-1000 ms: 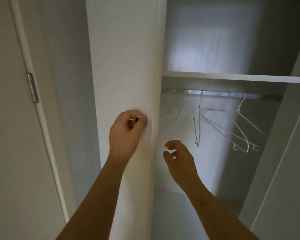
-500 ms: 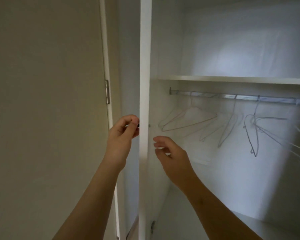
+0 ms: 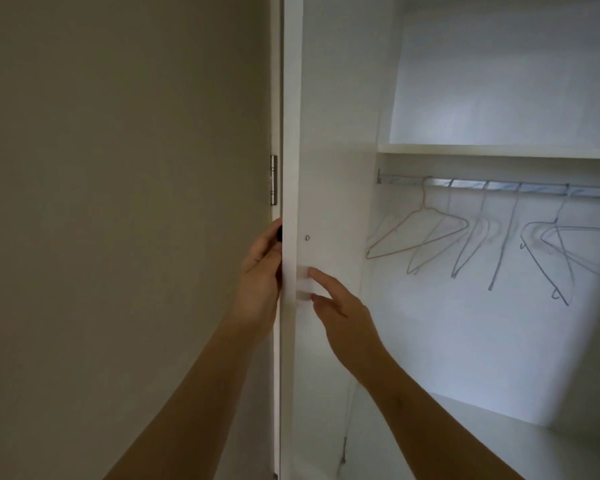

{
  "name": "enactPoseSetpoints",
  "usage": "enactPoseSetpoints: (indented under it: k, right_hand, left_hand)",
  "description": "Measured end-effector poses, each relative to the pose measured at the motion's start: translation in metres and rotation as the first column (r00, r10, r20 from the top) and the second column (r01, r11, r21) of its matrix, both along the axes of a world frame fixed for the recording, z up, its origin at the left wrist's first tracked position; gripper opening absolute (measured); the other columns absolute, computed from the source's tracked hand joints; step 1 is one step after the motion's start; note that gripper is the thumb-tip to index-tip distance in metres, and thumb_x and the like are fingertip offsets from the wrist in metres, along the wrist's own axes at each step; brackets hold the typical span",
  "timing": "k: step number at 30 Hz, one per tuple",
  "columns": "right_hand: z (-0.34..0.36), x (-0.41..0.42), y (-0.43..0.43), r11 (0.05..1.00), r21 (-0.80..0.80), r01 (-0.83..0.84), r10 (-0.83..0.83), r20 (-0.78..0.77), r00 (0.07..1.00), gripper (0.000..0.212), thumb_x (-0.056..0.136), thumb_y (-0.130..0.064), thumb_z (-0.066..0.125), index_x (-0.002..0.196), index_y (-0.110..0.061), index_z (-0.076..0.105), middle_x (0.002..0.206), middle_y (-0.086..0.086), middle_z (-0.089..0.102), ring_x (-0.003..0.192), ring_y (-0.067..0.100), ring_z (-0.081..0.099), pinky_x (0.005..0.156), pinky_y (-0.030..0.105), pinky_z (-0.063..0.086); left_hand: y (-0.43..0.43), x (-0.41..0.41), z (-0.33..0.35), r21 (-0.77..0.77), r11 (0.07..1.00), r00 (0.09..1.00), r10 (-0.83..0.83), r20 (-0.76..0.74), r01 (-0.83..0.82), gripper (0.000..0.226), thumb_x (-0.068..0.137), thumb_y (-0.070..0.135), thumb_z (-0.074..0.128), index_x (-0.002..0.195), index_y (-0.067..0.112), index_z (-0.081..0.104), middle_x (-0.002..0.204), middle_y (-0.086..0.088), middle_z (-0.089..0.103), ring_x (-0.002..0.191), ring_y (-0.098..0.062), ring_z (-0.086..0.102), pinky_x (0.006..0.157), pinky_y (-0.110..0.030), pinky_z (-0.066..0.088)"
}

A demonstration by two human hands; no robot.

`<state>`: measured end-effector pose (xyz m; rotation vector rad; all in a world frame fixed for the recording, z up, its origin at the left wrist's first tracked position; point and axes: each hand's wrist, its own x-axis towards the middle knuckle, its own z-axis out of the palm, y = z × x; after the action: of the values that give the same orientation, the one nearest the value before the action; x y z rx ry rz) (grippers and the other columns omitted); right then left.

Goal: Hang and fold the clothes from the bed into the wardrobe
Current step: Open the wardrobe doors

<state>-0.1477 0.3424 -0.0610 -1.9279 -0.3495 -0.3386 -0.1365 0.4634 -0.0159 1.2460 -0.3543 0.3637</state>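
Knob, small and dark, is mostly hidden behind the wardrobe door; the left hand pinches it. The right hand has straight fingers, their tips touching the door's inner face. The wardrobe stands open at right. One rail shows five hooks, and the wire hangers are blurred and cut off at the right.

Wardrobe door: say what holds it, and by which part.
The left hand grips the wardrobe door by its dark knob; the right hand holds nothing, straight fingers touching the door's inner face.
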Motion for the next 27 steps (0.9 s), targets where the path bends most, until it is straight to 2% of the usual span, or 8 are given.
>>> enactPoseSetpoints:
  k: [4, 8, 13, 17, 19, 21, 24, 27]
  right_hand:
    - [0.0, 0.0, 0.013, 0.999, -0.001, 0.044, -0.044, -0.015, 0.999, 0.04, 0.1, -0.018, 0.038, 0.137, -0.033, 0.041, 0.144, -0.013, 0.041, 0.128, 0.003, 0.039, 0.096, 0.012, 0.026]
    - [0.0, -0.008, 0.016, 0.999, 0.003, 0.034, -0.034, -0.017, 0.999, 0.043, 0.1, -0.014, 0.038, 0.138, -0.034, 0.037, 0.145, -0.014, 0.038, 0.129, 0.005, 0.041, 0.096, 0.013, 0.029]
    - [0.0, -0.017, 0.013, 1.0, 0.012, 0.009, -0.009, -0.029, 1.0, 0.046, 0.1, -0.012, 0.037, 0.141, -0.032, 0.034, 0.148, -0.013, 0.035, 0.121, -0.005, 0.036, 0.094, 0.007, 0.027]
    - [-0.011, -0.035, -0.001, 0.997, -0.027, 0.07, -0.071, -0.031, 0.997, 0.049, 0.099, -0.012, 0.038, 0.141, -0.037, 0.032, 0.146, -0.016, 0.035, 0.11, -0.017, 0.04, 0.086, -0.005, 0.026]
    - [-0.021, -0.047, -0.018, 0.991, 0.022, 0.133, -0.131, -0.081, 0.988, 0.05, 0.098, -0.01, 0.04, 0.139, -0.037, 0.035, 0.144, -0.014, 0.039, 0.116, -0.009, 0.046, 0.096, 0.005, 0.032]
    - [-0.029, -0.062, -0.039, 0.977, 0.06, 0.204, -0.196, -0.115, 0.974, 0.049, 0.097, -0.008, 0.04, 0.136, -0.039, 0.039, 0.141, -0.013, 0.043, 0.119, 0.001, 0.049, 0.099, 0.016, 0.037]
    - [-0.038, -0.088, -0.074, 0.947, 0.114, 0.302, -0.283, -0.158, 0.946, 0.047, 0.096, -0.008, 0.041, 0.131, -0.04, 0.043, 0.136, -0.012, 0.047, 0.11, 0.001, 0.055, 0.089, 0.012, 0.044]
    - [-0.047, -0.122, -0.114, 0.886, 0.155, 0.438, -0.407, -0.196, 0.892, 0.045, 0.096, -0.009, 0.041, 0.126, -0.042, 0.045, 0.129, -0.013, 0.051, 0.094, -0.002, 0.059, 0.067, 0.005, 0.044]
  left_hand:
    - [0.011, 0.004, -0.001, 0.003, 1.0, 1.0, -0.018, -0.006, 0.018, 0.035, 0.099, 0.008, 0.037, 0.119, 0.028, 0.057, 0.115, 0.003, 0.066, 0.105, -0.018, 0.064, 0.087, -0.033, 0.055]
    - [0.008, 0.0, -0.003, 0.013, 1.0, 1.0, -0.021, 0.007, 0.021, 0.036, 0.1, 0.01, 0.035, 0.128, 0.024, 0.052, 0.123, 0.002, 0.061, 0.111, -0.017, 0.06, 0.094, -0.035, 0.051]
    - [-0.013, -0.031, -0.015, -0.045, 0.962, 0.958, 0.262, -0.119, -0.269, 0.023, 0.095, 0.014, 0.048, 0.111, 0.027, 0.058, 0.116, -0.003, 0.061, 0.098, -0.014, 0.062, 0.077, -0.022, 0.054]
    - [-0.033, -0.062, -0.029, 0.103, 0.879, 0.885, 0.46, 0.075, -0.466, 0.032, 0.09, 0.004, 0.05, 0.101, 0.033, 0.053, 0.123, -0.004, 0.052, 0.11, -0.019, 0.054, 0.092, -0.034, 0.051]
    - [-0.049, -0.073, -0.036, 0.192, 0.847, 0.867, 0.47, 0.167, -0.496, 0.031, 0.09, 0.002, 0.05, 0.102, 0.03, 0.053, 0.125, -0.001, 0.053, 0.115, -0.014, 0.051, 0.1, -0.031, 0.044]
    - [-0.07, -0.084, -0.045, 0.23, 0.877, 0.905, 0.39, 0.17, -0.422, 0.029, 0.09, 0.003, 0.051, 0.102, 0.029, 0.053, 0.118, 0.006, 0.055, 0.108, -0.004, 0.053, 0.095, -0.017, 0.044]
    - [-0.106, -0.095, -0.059, 0.3, 0.937, 0.983, 0.179, 0.033, -0.181, 0.023, 0.093, 0.01, 0.05, 0.1, 0.032, 0.052, 0.107, 0.014, 0.056, 0.092, 0.004, 0.054, 0.077, 0.003, 0.04]
    - [-0.148, -0.108, -0.075, 0.381, 0.923, 0.996, -0.007, -0.093, 0.042, 0.029, 0.094, 0.011, 0.05, 0.089, 0.04, 0.051, 0.098, 0.024, 0.055, 0.089, 0.004, 0.055, 0.068, -0.001, 0.043]
